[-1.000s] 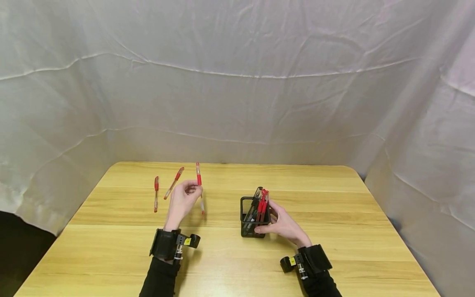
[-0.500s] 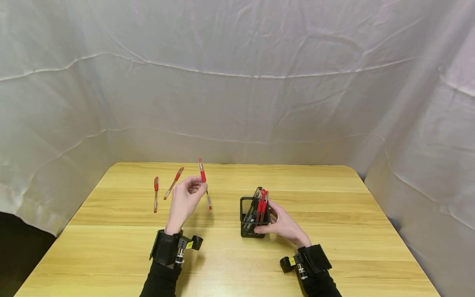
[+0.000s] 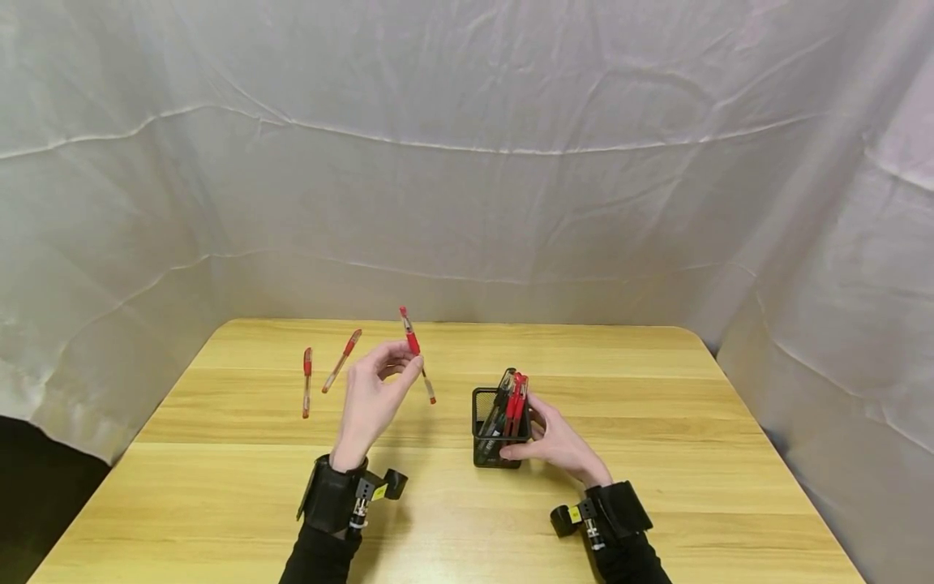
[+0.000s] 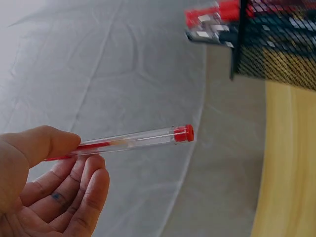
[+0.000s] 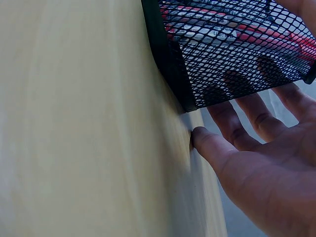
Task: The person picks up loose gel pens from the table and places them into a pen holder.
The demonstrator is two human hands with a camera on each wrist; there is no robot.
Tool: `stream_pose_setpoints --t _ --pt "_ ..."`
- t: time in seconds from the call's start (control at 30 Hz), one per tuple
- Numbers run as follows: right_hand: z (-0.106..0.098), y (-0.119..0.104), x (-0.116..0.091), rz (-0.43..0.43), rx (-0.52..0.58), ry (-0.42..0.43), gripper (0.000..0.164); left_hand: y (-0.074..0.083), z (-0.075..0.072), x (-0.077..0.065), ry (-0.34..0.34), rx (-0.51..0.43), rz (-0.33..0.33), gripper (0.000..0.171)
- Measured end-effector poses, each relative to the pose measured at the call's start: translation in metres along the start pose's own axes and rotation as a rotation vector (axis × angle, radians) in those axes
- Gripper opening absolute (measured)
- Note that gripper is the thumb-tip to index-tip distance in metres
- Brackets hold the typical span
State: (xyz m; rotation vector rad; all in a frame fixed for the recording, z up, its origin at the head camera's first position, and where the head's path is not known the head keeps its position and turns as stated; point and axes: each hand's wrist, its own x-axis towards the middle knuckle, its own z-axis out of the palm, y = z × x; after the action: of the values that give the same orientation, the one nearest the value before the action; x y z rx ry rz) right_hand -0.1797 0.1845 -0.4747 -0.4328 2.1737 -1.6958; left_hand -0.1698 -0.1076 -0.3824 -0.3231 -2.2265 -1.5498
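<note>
My left hand [image 3: 374,399] pinches a red gel pen [image 3: 412,337] between thumb and fingers, above the table. In the left wrist view the clear barrel of this pen [image 4: 148,138] points right, its red end plug outermost. A black mesh pen holder [image 3: 481,451] stands upright to the right, with red pens [image 3: 519,397] and black pens [image 3: 495,412] leaning in it. My right hand [image 3: 560,438] grips the holder's right side. Seen from the right wrist, several fingertips lie against the mesh wall [image 5: 222,74], and the little finger sits just below it near the table.
Two more red pens, one nearly straight [image 3: 307,383] and one slanted [image 3: 341,362], lie on the wooden table [image 3: 657,422] left of my left hand. A pale cloth curtain [image 3: 467,211] hangs behind the table and along both sides.
My left hand has moved right and slightly up with the red gel pen, whose lower end now slants toward the holder. The right hand and the pen holder have stayed in place.
</note>
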Motion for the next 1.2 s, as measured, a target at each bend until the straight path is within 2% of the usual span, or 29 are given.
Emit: stream_pose_setpoints --t 0.57,0.87,0.97,1.2 --pt "-0.001 0.001 -0.001 0.003 -0.034 0.011 0.111 0.023 0.020 -0.008 -0.018 -0.059 0.197 0.017" --pt "-0.001 0.001 0.001 -0.006 -0.013 0.002 0.107 0.035 0.032 -0.016 -0.062 -0.095 0.287 0.015" --pt "-0.001 0.000 0.001 -0.001 -0.007 0.004 0.108 0.035 0.038 -0.018 -0.093 -0.090 0.289 0.015" --pt "0.002 0.000 0.003 -0.035 0.013 -0.014 0.102 0.025 0.053 -0.023 -0.191 -0.020 0.214 0.016"
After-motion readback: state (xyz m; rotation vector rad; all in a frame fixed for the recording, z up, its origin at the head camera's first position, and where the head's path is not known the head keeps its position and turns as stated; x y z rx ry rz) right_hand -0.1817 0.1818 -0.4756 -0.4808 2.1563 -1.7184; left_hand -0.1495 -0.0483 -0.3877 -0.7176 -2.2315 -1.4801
